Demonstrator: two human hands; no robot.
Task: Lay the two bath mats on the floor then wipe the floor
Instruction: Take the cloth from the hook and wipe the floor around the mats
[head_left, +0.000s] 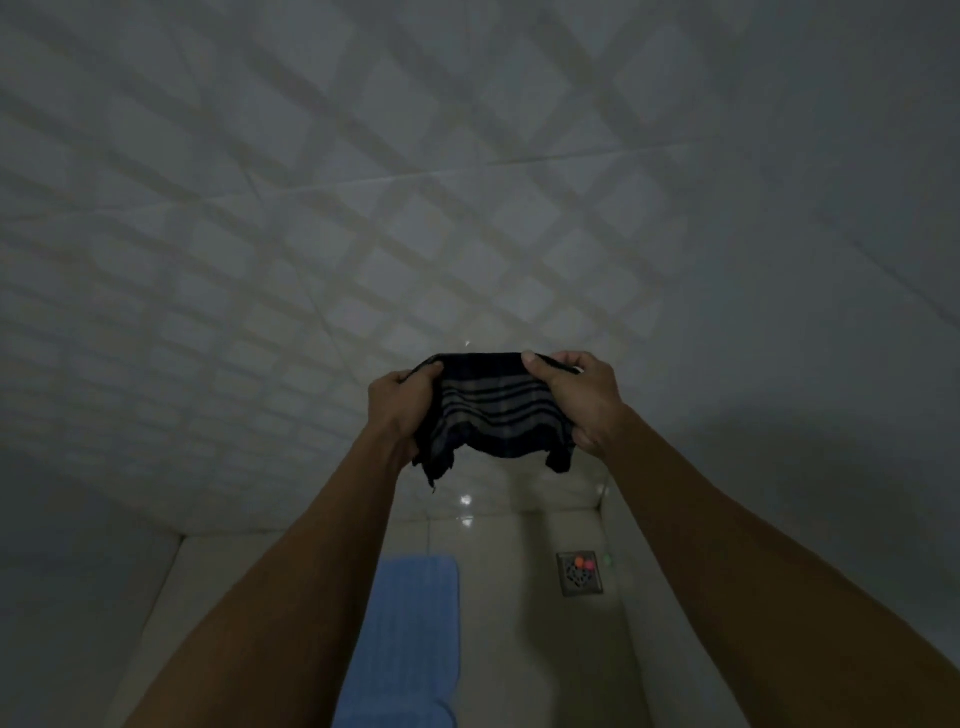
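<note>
Fingers (535, 371) of the right hand (582, 400) and left hand (402, 410) curl round the 2 ends of a dark striped cloth (498, 410), stretching it taut in the air, seemingly to open it out for laying or wiping. Below, nearer the person, 1 blue bath mat (410, 634) lies flat on the floor (519, 597), left of a drain grate (579, 572).
</note>
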